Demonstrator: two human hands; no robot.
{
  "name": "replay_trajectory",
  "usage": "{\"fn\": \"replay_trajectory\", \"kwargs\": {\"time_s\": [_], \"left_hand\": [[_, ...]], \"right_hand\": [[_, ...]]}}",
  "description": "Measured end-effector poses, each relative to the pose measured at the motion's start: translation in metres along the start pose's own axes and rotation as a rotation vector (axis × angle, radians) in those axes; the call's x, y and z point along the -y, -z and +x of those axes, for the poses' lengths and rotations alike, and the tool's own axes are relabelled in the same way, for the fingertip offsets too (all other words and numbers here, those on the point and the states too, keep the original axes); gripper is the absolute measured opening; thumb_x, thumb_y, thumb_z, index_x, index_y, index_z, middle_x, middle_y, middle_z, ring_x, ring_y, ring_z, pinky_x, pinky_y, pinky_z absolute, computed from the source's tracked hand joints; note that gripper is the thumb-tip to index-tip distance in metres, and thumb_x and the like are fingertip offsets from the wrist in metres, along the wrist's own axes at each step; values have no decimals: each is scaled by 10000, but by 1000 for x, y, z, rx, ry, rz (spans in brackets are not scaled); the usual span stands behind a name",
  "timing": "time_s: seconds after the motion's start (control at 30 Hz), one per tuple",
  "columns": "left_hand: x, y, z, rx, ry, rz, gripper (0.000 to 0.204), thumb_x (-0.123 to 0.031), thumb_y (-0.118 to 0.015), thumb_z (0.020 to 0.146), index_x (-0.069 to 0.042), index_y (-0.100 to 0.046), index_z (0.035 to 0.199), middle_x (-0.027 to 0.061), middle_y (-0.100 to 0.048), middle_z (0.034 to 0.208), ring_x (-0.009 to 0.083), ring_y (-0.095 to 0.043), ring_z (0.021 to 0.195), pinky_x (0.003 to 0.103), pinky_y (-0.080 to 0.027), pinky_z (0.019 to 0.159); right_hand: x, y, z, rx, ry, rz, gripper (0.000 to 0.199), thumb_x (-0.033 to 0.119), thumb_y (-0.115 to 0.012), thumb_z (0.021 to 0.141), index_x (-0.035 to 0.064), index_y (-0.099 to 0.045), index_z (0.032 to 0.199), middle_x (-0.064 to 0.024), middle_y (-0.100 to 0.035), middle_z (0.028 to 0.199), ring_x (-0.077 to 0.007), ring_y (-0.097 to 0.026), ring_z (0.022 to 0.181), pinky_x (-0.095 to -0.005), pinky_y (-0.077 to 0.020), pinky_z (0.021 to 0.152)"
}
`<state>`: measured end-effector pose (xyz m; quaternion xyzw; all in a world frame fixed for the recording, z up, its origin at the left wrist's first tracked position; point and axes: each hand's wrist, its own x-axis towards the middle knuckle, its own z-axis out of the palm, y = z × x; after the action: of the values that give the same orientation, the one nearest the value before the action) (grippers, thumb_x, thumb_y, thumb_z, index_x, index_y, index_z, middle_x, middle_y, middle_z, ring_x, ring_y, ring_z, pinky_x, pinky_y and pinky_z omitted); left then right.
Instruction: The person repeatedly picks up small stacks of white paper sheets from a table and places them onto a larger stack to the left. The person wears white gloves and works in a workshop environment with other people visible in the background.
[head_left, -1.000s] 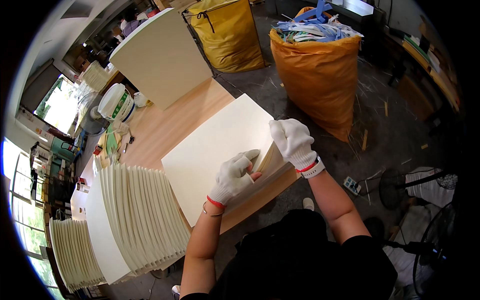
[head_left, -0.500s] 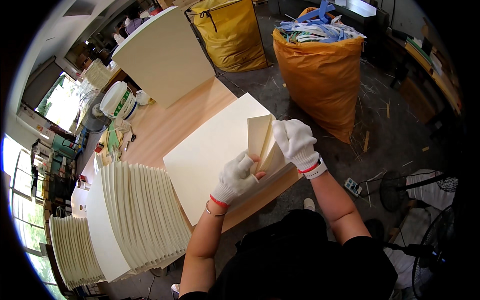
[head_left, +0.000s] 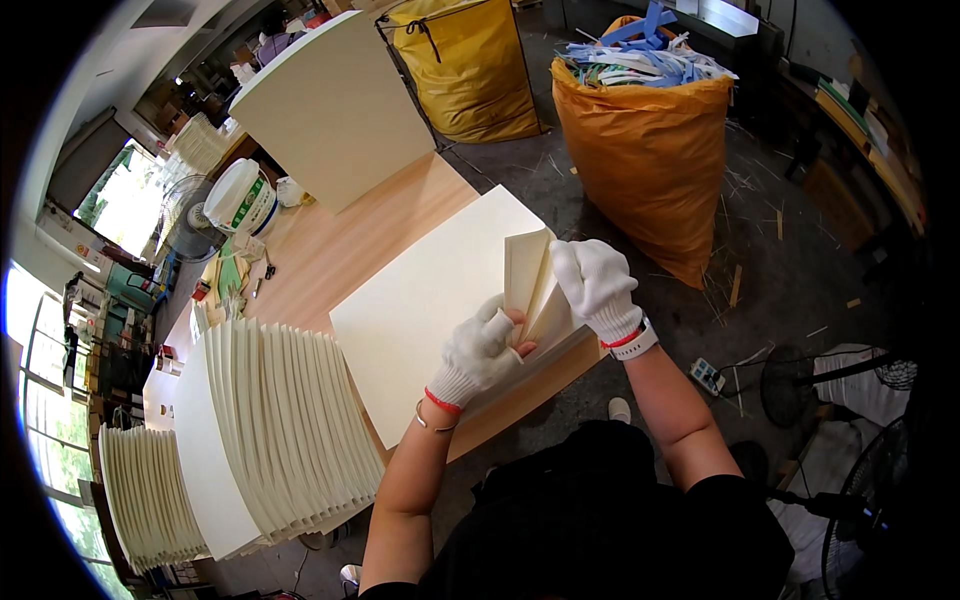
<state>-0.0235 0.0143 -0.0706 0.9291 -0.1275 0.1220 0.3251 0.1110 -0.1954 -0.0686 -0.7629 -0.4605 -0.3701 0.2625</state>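
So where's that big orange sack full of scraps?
In the head view the orange sack stands on the floor at upper right, just past the wooden table's far right corner, beside a yellow sack to its left.

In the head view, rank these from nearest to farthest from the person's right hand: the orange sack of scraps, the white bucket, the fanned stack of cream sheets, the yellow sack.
From the right hand:
1. Orange sack, just beyond it, on the floor to the right of the table.
2. Fanned stack of cream sheets, across the table to the left, near edge.
3. Yellow sack and white bucket, far side and far left; the bucket looks slightly farther, but close.
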Motion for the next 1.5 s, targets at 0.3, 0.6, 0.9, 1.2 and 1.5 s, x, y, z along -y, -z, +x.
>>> {"fn": "replay_trajectory", "kwargs": {"time_s": [0.3, 0.6, 0.9, 1.2, 1.5], "left_hand": [[-3, -1, 3, -68, -123, 21, 311, -115, -770, 882, -96, -673, 1177, 141, -665, 1294, 353, -726, 840, 409, -580, 749], [-1, -4, 2, -94, -42, -18, 439, -127, -846, 831, -133, -670, 1233, 163, -656, 1306, 365, -726, 836, 430, -581, 752], [-6, -2, 7, -85, -138, 128, 440, 2, -677, 827, -123, -708, 1247, 221, -629, 1416, 375, -721, 1053, 417, -595, 837], [-13, 10, 13, 37, 49, 5, 290, -203, -830, 852, -82, -675, 1067, 217, -581, 1507, 345, -722, 1008, 402, -594, 858], [4, -1, 8, -90, -22, 44, 414, -211, -910, 776, -98, -664, 1090, 255, -403, 1657, 348, -747, 966, 373, -592, 784]], "right_hand": [[0, 3, 4, -72, 60, 48, 270, 89, -644, 941, 1, -667, 1195, -101, -605, 789, -299, -612, 692, -430, -484, 601], [1, 2, 2, -28, -26, 69, 269, 79, -643, 938, 1, -670, 1194, -100, -601, 781, -303, -612, 682, -431, -484, 587], [-3, 9, 6, -91, 180, 105, 278, 71, -681, 896, 3, -670, 1166, -93, -562, 768, -286, -588, 652, -412, -484, 569], [-1, 0, -2, -74, -79, 173, 187, 98, -655, 955, 20, -686, 1122, -104, -573, 719, -314, -594, 648, -435, -449, 561], [-1, 0, -2, -80, -117, 288, 198, 57, -587, 969, -30, -657, 1134, -126, -555, 734, -326, -549, 631, -433, -421, 557]]}}
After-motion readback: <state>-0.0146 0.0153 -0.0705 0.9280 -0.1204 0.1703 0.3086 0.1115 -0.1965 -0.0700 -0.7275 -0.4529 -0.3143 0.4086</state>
